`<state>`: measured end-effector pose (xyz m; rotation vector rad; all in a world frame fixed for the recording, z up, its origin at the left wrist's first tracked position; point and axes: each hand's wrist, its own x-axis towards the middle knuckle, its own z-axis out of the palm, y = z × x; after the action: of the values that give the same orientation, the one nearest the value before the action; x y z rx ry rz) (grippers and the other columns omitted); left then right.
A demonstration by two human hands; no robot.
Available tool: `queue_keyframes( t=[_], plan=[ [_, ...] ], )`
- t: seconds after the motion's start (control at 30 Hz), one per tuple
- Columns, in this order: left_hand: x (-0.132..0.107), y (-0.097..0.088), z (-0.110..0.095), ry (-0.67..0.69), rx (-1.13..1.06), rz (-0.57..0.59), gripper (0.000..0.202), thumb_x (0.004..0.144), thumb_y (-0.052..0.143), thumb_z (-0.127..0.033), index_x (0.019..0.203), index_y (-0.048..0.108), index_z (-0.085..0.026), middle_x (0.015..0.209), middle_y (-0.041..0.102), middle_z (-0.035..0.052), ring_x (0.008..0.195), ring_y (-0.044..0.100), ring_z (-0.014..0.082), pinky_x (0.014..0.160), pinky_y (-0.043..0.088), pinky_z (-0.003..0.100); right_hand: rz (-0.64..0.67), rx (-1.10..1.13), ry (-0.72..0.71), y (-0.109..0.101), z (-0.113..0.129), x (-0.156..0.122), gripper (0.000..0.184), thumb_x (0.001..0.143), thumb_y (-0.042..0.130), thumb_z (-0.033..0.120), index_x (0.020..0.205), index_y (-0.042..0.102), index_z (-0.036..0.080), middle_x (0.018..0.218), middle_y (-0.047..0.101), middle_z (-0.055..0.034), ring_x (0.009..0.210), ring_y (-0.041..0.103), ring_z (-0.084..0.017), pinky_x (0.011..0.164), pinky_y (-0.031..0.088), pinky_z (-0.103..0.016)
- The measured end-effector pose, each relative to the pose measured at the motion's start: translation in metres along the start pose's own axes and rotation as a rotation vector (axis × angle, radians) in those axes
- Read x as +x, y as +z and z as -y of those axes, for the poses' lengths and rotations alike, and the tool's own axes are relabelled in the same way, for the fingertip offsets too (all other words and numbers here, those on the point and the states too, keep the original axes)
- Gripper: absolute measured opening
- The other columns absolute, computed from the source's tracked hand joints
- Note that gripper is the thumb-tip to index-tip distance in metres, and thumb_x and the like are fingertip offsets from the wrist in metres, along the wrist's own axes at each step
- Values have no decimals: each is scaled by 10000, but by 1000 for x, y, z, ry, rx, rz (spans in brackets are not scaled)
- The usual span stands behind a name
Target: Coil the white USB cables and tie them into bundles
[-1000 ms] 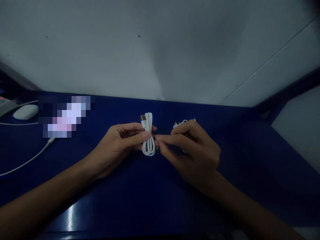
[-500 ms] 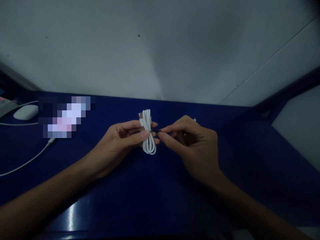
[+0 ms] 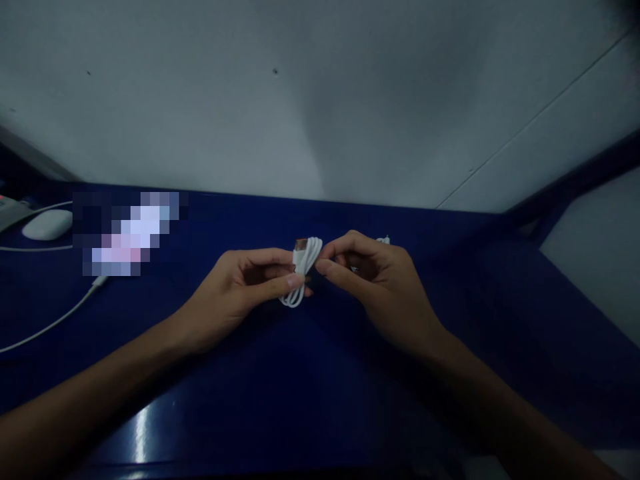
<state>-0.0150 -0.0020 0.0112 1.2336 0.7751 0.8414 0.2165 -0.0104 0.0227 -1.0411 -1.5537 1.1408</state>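
Note:
My left hand (image 3: 255, 287) pinches a coiled white USB cable (image 3: 311, 252) between thumb and fingers, above the blue table. The cable's flat metal USB plug (image 3: 301, 245) points up, and its lower loops hang below my thumb. Close against the right side of the coil is my right hand (image 3: 385, 287), its thumb and index fingertips pressed together. A thin dark twist tie runs from the coil to that pinch in the earlier frame; at this moment the fingertips mostly hide it. Behind the right hand, a small white item (image 3: 384, 240) shows only in part.
To the left on the blue table (image 3: 280, 400) lies a blurred-out lit device (image 3: 133, 233) with a white cord (image 3: 65, 320) plugged in. A rounded white object (image 3: 47, 225) sits beside it, near a power strip (image 3: 13, 212). A pale wall (image 3: 200, 100) rises behind the table.
The coiled cable has tilted, its top leaning right and its plug now facing me more. My right fingertips have come up close to the coil, and the dark tie is less visible.

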Motion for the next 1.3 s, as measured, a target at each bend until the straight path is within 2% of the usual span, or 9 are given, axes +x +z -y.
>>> queue_keyframes(
  t=[0.2, 0.43, 0.5, 0.7, 0.8, 0.9, 1.07, 1.2, 1.3],
  plan=[
    [1, 2, -2, 19, 84, -57, 272, 931, 885, -223, 1201, 876, -261, 1082, 860, 39, 1019, 796, 184, 974, 586, 264, 34, -59, 25, -6, 1, 2, 57, 988, 826, 302, 964, 844, 253, 833, 641, 17, 766, 593, -146, 698, 488, -319],
    [0, 4, -7, 43, 168, -109, 237, 877, 900, -145, 1094, 889, -241, 984, 826, 5, 939, 770, 155, 885, 586, 226, 30, -176, -27, -10, 6, -1, 30, 957, 852, 279, 939, 860, 256, 783, 603, 28, 659, 498, -120, 584, 409, -303],
    [0, 4, -5, 33, 147, -134, 220, 856, 918, -156, 1061, 885, -230, 968, 834, 10, 916, 767, 157, 867, 584, 228, -19, -266, -123, -8, 6, -2, 42, 948, 844, 213, 934, 854, 252, 768, 587, 35, 632, 477, -110, 556, 388, -296],
    [1, 6, -1, -20, 57, -189, 150, 855, 928, -229, 983, 854, -208, 928, 836, 27, 896, 770, 173, 865, 580, 245, -112, -536, -586, 2, -5, -6, 153, 927, 795, 95, 925, 809, 247, 715, 602, 33, 604, 519, -122, 524, 419, -299],
    [2, 5, 1, -9, 40, -232, 160, 856, 933, -252, 981, 846, -202, 971, 832, 36, 895, 765, 175, 872, 584, 258, -119, -599, -678, 5, -10, -7, 181, 941, 759, 88, 927, 791, 266, 716, 619, 30, 603, 542, -133, 539, 468, -312],
    [2, 3, 2, 8, 38, -245, 171, 879, 922, -274, 1013, 844, -201, 993, 835, 47, 926, 774, 188, 895, 587, 273, -156, -579, -629, 8, -9, -9, 174, 943, 750, 95, 940, 783, 266, 714, 614, 32, 595, 530, -130, 534, 455, -312],
    [0, 3, 2, 22, 86, -233, 241, 848, 950, -276, 1051, 843, -202, 963, 844, 50, 951, 789, 221, 895, 592, 295, -224, -439, -369, 10, -1, -11, 99, 954, 784, 145, 938, 764, 240, 746, 594, 35, 623, 514, -125, 553, 427, -309],
    [-1, 4, 0, 48, 125, -249, 242, 844, 954, -269, 1053, 851, -202, 970, 851, 54, 940, 792, 220, 888, 597, 301, -172, -293, -156, 8, -1, -10, 64, 962, 827, 251, 1019, 798, 239, 838, 670, 14, 679, 583, -135, 594, 481, -304],
    [-1, 6, -1, 61, 133, -238, 217, 857, 943, -257, 1054, 863, -212, 998, 863, 56, 952, 799, 214, 899, 602, 292, -91, -136, -48, 5, -1, -8, 75, 982, 823, 316, 988, 832, 242, 858, 719, -6, 731, 633, -149, 630, 516, -293]
  ],
)
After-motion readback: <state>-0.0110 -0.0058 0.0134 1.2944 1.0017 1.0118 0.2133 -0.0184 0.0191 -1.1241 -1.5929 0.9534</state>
